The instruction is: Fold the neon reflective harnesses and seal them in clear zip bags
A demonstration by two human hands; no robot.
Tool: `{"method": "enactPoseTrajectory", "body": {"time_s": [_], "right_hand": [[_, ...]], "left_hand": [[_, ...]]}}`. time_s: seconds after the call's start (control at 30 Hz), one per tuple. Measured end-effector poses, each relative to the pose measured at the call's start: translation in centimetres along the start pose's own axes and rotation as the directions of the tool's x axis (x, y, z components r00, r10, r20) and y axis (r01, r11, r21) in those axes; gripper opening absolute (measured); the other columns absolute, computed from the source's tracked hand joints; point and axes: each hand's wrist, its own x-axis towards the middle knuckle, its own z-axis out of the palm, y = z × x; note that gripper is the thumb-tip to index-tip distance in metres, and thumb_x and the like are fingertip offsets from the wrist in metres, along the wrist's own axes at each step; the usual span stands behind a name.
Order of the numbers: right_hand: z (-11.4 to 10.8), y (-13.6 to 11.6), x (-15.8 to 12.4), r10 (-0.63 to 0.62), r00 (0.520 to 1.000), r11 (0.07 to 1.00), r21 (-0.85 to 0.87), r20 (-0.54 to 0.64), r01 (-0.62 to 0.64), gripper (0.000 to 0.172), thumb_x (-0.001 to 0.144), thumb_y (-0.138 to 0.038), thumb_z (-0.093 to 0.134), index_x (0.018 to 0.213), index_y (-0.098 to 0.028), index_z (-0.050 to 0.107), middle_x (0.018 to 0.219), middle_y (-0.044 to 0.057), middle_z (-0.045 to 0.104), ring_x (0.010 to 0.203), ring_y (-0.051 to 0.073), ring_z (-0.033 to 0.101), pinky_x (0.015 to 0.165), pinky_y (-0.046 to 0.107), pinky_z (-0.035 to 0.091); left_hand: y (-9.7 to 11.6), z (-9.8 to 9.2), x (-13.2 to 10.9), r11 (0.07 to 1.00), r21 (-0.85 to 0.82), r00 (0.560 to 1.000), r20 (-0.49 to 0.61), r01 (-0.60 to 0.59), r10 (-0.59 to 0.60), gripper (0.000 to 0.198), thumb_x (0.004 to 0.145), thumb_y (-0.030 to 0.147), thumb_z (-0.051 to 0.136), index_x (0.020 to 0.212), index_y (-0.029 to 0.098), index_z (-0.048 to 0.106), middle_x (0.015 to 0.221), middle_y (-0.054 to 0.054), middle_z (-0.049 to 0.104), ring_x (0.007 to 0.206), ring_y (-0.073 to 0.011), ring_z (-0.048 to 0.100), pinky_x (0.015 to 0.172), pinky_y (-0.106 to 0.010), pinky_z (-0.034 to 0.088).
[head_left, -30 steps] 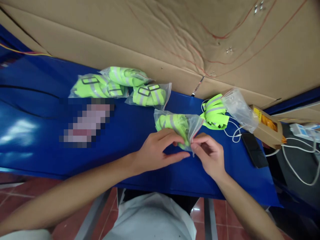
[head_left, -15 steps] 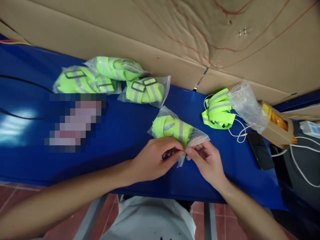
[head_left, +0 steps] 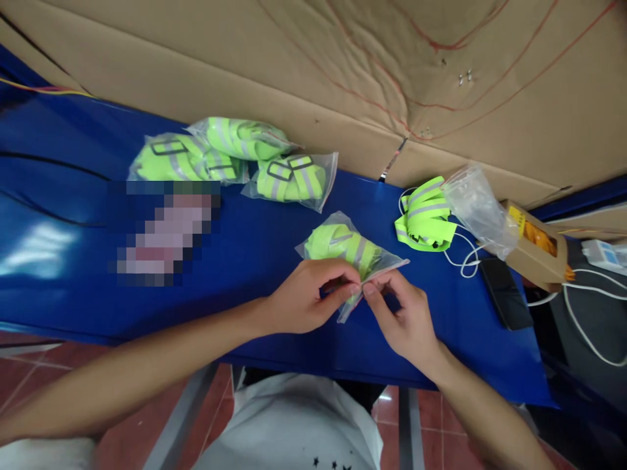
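Observation:
A clear zip-lock bag [head_left: 379, 261] lies in front of me with a rolled yellow-green reflective strap [head_left: 337, 243] inside. My left hand [head_left: 313, 295] pinches the bag's edge between thumb and forefinger. Close beside it, my right hand [head_left: 404, 310] pinches the same edge, near the red seal line. The fingertips of both hands nearly meet there. One corner of the bag sticks out below the fingers, towards me. Part of the bag is hidden behind my left hand.
Several bagged straps [head_left: 294, 179] lie at the back left. Right of centre sit a loose reflective strap [head_left: 425, 215], an empty clear bag [head_left: 480, 209], a white cable [head_left: 463, 261], a black phone [head_left: 505, 294] and a cardboard box [head_left: 536, 251]. A blurred patch [head_left: 169, 235] covers something at left.
Both hands keep their pinch on the bag's edge. The right fingers have straightened a little, and the bag's edge looks straighter. The whole view has shifted slightly.

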Motion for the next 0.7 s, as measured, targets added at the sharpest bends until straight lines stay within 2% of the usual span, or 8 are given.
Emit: {"method": "enactPoseTrajectory", "body": {"time_s": [0.2, 0.27, 0.33, 0.43, 0.5, 0.57, 0.63, 0.7], "right_hand": [[0.3, 0.5, -0.2, -0.036, 0.993, 0.999, -0.037, -0.114, 0.032, 0.018, 0.098, -0.019, 0.059, 0.081, -0.022, 0.053, 0.070, -0.006, 0.056, 0.061, 0.008, 0.053, 0.060, 0.022, 0.045], [0.2, 1.3, -0.1, 0.008, 0.989, 1.000, 0.014, -0.147, -0.006, 0.020, 0.098, -0.022, 0.061, 0.079, -0.021, 0.054, 0.067, -0.006, 0.054, 0.060, 0.009, 0.051, 0.061, 0.023, 0.044], [0.1, 2.0, 0.2, 0.111, 0.989, 0.977, 0.194, -0.097, -0.091, 0.024, 0.100, -0.032, 0.062, 0.079, -0.021, 0.057, 0.067, -0.004, 0.058, 0.060, 0.010, 0.054, 0.060, 0.024, 0.045], [0.3, 2.9, 1.1, 0.280, 0.956, 0.792, 0.543, 0.087, -0.281, 0.033, 0.100, -0.054, 0.060, 0.098, -0.022, 0.068, 0.092, 0.004, 0.072, 0.079, 0.016, 0.067, 0.066, 0.030, 0.055], [0.7, 3.2, 1.7, 0.362, 0.912, 0.644, 0.656, 0.190, -0.393, 0.044, 0.096, -0.061, 0.062, 0.119, -0.025, 0.068, 0.122, 0.008, 0.072, 0.104, 0.021, 0.070, 0.085, 0.037, 0.060], [1.0, 3.1, 2.3, 0.389, 0.877, 0.525, 0.714, 0.283, -0.463, 0.049, 0.095, -0.061, 0.065, 0.130, -0.027, 0.066, 0.140, 0.007, 0.066, 0.123, 0.021, 0.065, 0.105, 0.040, 0.055], [1.0, 2.9, 3.0, 0.364, 0.851, 0.415, 0.752, 0.377, -0.511, 0.049, 0.096, -0.062, 0.062, 0.129, -0.026, 0.067, 0.142, 0.007, 0.065, 0.126, 0.021, 0.064, 0.109, 0.040, 0.051], [0.6, 2.7, 4.1, 0.387, 0.827, 0.356, 0.762, 0.407, -0.542, 0.045, 0.092, -0.060, 0.068, 0.117, -0.024, 0.072, 0.125, 0.007, 0.073, 0.111, 0.021, 0.069, 0.098, 0.037, 0.056]], "left_hand": [[0.5, -0.1, 0.1, 0.994, -0.084, 0.991, -0.111, 0.071, -0.080, 0.016, 0.100, 0.025, 0.060, 0.088, 0.016, 0.066, 0.072, 0.003, 0.060, 0.060, -0.0083, 0.048, 0.058, -0.021, 0.038], [0.3, -1.3, 0.5, 0.971, -0.211, 0.955, -0.245, 0.113, -0.165, 0.016, 0.097, 0.029, 0.065, 0.087, 0.017, 0.067, 0.071, 0.002, 0.059, 0.061, -0.0092, 0.047, 0.057, -0.022, 0.037], [0.2, -3.0, 1.1, 0.895, -0.435, 0.908, -0.326, 0.101, -0.262, 0.017, 0.092, 0.033, 0.072, 0.085, 0.018, 0.068, 0.071, 0.001, 0.057, 0.064, -0.0108, 0.049, 0.060, -0.023, 0.040], [0.2, -5.1, 1.8, 0.646, -0.761, 0.902, -0.237, 0.057, -0.360, 0.017, 0.085, 0.033, 0.074, 0.080, 0.019, 0.067, 0.074, -0.001, 0.057, 0.070, -0.0151, 0.056, 0.070, -0.028, 0.048], [0.4, -5.8, 2.0, 0.497, -0.866, 0.916, -0.155, 0.055, -0.371, 0.014, 0.084, 0.031, 0.069, 0.077, 0.020, 0.064, 0.076, -0.003, 0.057, 0.074, -0.0188, 0.060, 0.076, -0.034, 0.052], [0.6, -5.8, 2.0, 0.399, -0.915, 0.919, -0.108, 0.058, -0.380, 0.011, 0.083, 0.028, 0.063, 0.075, 0.020, 0.063, 0.075, -0.005, 0.056, 0.073, -0.0206, 0.060, 0.079, -0.039, 0.054], [0.7, -5.5, 1.9, 0.311, -0.948, 0.915, -0.058, 0.075, -0.399, 0.010, 0.081, 0.025, 0.059, 0.073, 0.020, 0.062, 0.073, -0.005, 0.055, 0.070, -0.0198, 0.058, 0.076, -0.038, 0.055], [0.7, -5.1, 1.8, 0.227, -0.968, 0.917, 0.002, 0.102, -0.400, 0.009, 0.076, 0.023, 0.057, 0.069, 0.018, 0.059, 0.069, -0.005, 0.052, 0.064, -0.0169, 0.055, 0.069, -0.034, 0.054]]}}
